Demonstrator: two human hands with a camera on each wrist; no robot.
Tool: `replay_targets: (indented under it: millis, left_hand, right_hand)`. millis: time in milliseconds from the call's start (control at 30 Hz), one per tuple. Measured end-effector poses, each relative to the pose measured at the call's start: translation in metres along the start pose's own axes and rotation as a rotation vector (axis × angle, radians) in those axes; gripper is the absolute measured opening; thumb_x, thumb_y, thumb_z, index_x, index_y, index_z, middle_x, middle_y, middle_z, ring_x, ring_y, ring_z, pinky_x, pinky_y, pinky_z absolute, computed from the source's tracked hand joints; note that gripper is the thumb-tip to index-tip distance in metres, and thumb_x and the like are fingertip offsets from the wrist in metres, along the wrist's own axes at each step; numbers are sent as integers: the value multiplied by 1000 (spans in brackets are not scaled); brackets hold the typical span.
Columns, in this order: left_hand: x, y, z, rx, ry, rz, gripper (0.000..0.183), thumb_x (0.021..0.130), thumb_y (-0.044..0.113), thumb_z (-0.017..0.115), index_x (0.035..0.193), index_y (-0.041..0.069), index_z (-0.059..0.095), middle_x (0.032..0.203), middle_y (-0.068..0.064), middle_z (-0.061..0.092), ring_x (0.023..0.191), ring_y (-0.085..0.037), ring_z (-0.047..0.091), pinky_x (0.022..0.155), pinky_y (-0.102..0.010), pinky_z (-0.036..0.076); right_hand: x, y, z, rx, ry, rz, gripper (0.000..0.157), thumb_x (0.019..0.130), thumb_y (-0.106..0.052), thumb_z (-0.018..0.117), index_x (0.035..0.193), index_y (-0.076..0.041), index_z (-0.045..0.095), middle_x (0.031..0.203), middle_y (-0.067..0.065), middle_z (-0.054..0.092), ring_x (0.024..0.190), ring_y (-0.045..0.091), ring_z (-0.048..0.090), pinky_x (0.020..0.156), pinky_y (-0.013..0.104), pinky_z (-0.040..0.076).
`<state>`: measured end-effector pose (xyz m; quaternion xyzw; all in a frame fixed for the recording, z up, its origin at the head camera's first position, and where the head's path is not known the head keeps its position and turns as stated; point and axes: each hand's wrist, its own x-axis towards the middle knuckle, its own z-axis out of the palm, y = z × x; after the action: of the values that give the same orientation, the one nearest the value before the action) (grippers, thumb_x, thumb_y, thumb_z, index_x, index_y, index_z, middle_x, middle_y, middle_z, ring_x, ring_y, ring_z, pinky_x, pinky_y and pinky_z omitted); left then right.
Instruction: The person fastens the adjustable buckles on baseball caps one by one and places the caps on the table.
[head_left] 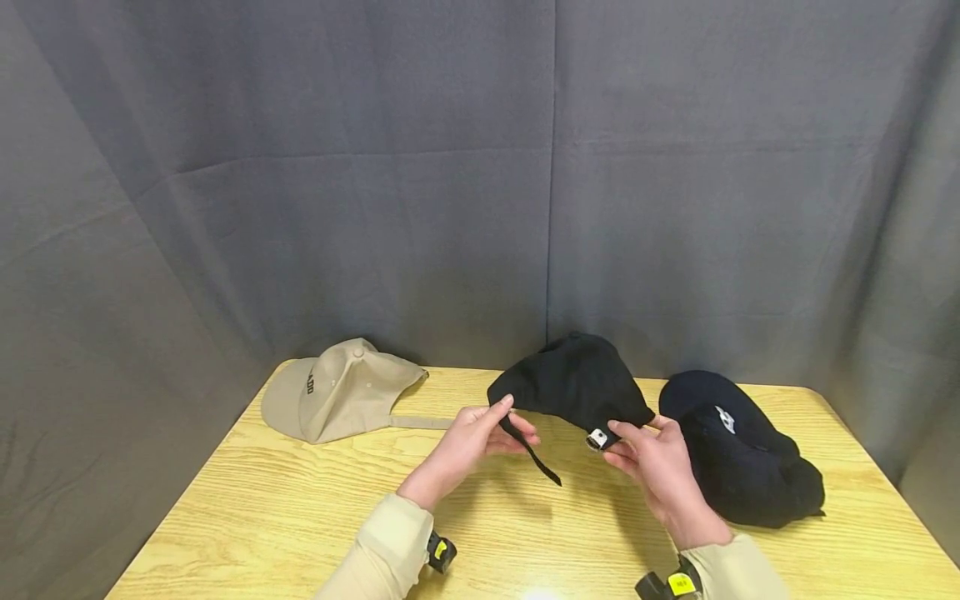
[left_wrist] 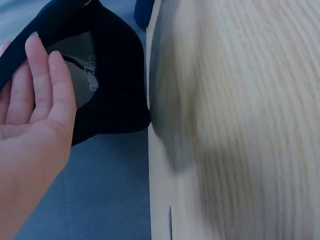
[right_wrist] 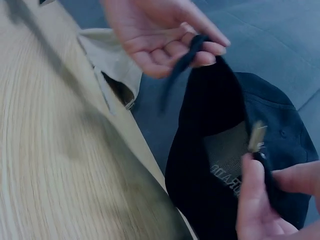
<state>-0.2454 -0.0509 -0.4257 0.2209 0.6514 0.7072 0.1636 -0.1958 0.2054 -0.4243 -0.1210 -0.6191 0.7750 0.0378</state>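
Observation:
A black baseball cap (head_left: 573, 379) is held up over the table between both hands, its back opening towards me. My left hand (head_left: 480, 433) pinches its left rear edge at the root of the loose strap (head_left: 536, 454), which dangles free. The right hand (head_left: 660, 458) grips the other rear corner between thumb and fingers, right beside a small metal buckle (head_left: 597, 437). In the right wrist view, the strap passes across the left fingers and the buckle (right_wrist: 257, 137) stands just past the right thumb. Pale stitched lettering shows inside the cap (left_wrist: 120, 75).
On the wooden table (head_left: 247, 517), a beige cap (head_left: 352, 392) lies at the back left, its strap (head_left: 420, 422) reaching towards my left hand. A dark navy cap (head_left: 750, 467) with a white emblem lies at the right, close to my right hand. Grey curtain (head_left: 412, 208) hangs behind the table.

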Motion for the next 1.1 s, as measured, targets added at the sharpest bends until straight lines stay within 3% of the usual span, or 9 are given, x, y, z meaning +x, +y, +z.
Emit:
replay_targets:
  millis: [100, 233, 400, 500, 567, 700, 933, 1100]
  left_hand:
    - [1, 1, -1, -20, 11, 32, 47, 109, 31, 51, 114, -12, 69, 103, -17, 74, 99, -28, 71, 96, -43, 53]
    - [1, 2, -3, -27, 20, 57, 38, 107, 24, 55, 125, -8, 67, 102, -15, 74, 102, -35, 69, 97, -42, 52]
    - [1, 2, -3, -44, 17, 75, 35, 104, 18, 60, 132, -2, 65, 106, -14, 74, 112, -41, 64, 101, -42, 49]
    - [1, 2, -3, -15, 11, 90, 36, 102, 13, 62, 136, 4, 64, 110, -14, 74, 118, -30, 63, 104, -41, 45]
    - [1, 2, -3, 3, 6, 100, 39, 100, 8, 63, 139, 6, 62, 112, -15, 73, 121, -26, 63, 104, -41, 45]
    - [1, 1, -2, 7, -5, 105, 49, 96, 0, 66, 144, 9, 59, 114, -16, 73, 118, -32, 64, 98, -44, 50]
    - [1, 2, 1, -20, -22, 73, 55, 95, -5, 64, 147, 12, 56, 115, -17, 72, 105, -24, 69, 95, -62, 47]
    - [1, 4, 2, -16, -29, 81, 55, 95, -4, 65, 147, 11, 55, 115, -18, 72, 100, -21, 69, 94, -65, 46]
  right_hand:
    - [1, 0, 2, 9, 75, -51, 56, 97, -2, 68, 116, -10, 16, 73, 5, 63, 57, 12, 67, 66, 29, 60]
    - [0, -1, 4, -1, 112, -130, 56, 94, 1, 70, 109, -13, 18, 70, 5, 63, 57, 13, 69, 62, 28, 59]
    - [-2, 0, 3, -43, 72, -191, 31, 94, 4, 69, 106, 0, 41, 76, 4, 65, 67, 17, 71, 65, 26, 58]
    - [-3, 1, 2, -61, 28, -215, 17, 95, 0, 71, 102, 4, 56, 82, 4, 64, 75, 19, 70, 70, 26, 58]
    - [-3, 2, 1, -97, -4, -228, 16, 95, -4, 73, 104, 4, 63, 87, 4, 66, 81, 18, 68, 75, 27, 57]
    - [-5, 2, 2, -206, -48, -255, 30, 91, -10, 79, 114, 2, 65, 96, 2, 65, 87, 16, 63, 80, 26, 51]
    - [-7, 4, 7, -276, -145, -333, 60, 80, 8, 82, 129, -1, 50, 116, 17, 56, 94, 20, 66, 80, 24, 53]
    - [-6, 6, 12, -388, -109, -413, 68, 77, 13, 82, 131, 0, 44, 114, 20, 54, 84, 18, 66, 74, 20, 53]
